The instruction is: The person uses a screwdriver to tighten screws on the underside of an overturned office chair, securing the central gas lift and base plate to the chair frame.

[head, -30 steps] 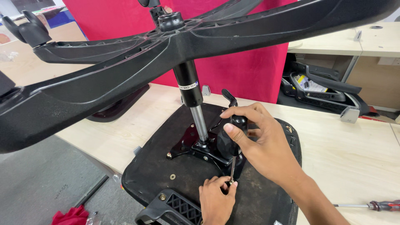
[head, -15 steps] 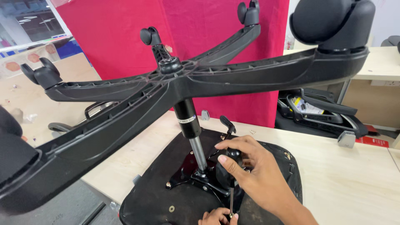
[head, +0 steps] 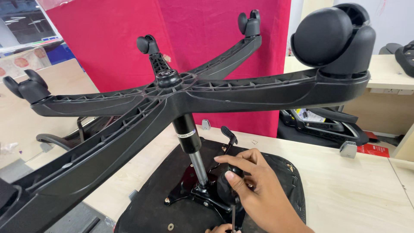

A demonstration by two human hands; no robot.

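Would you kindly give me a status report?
Right hand on black knob. Left hand barely visible at screwdriver shaft. Chair base overhead.

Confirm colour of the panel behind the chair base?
Red to magenta, plain, no pattern. The panel stands behind the black chair base; head view shows it best.

We note a red fabric panel (head: 129, 43) behind; grey metal bracket (head: 347, 149) on wooden table (head: 353, 194); chair parts (head: 323, 125) beyond.
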